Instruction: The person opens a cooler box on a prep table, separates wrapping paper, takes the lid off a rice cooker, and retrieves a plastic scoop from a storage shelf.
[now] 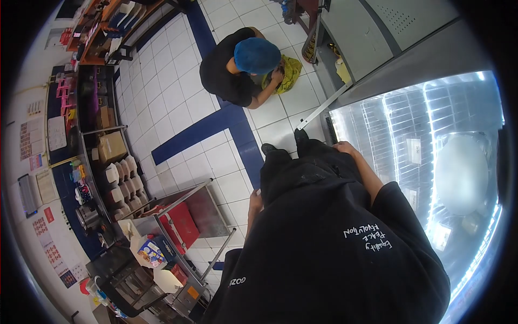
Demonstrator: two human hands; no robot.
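Observation:
At the left side of my dark-clothed body, my left hand (255, 202) hangs over the floor, its fingers drawn together with a small pale bit at their tips. What it holds, if anything, is too small to name. My right hand (344, 147) is beside my dark trousers (315, 162), close to the edge of a brightly lit glass-fronted cabinet (413, 151). Its fingers look curled, and whatever is in them is hidden. My dark shoes (301, 137) stand on the tiled floor (216, 162).
Ahead, a person in a blue hair cover (257, 55) crouches by a yellow bag (291, 74). A metal bar (324, 108) juts out near my feet. On the left are a red box (181, 224), a metal-framed cart (208, 202), and shelves with cartons (112, 147).

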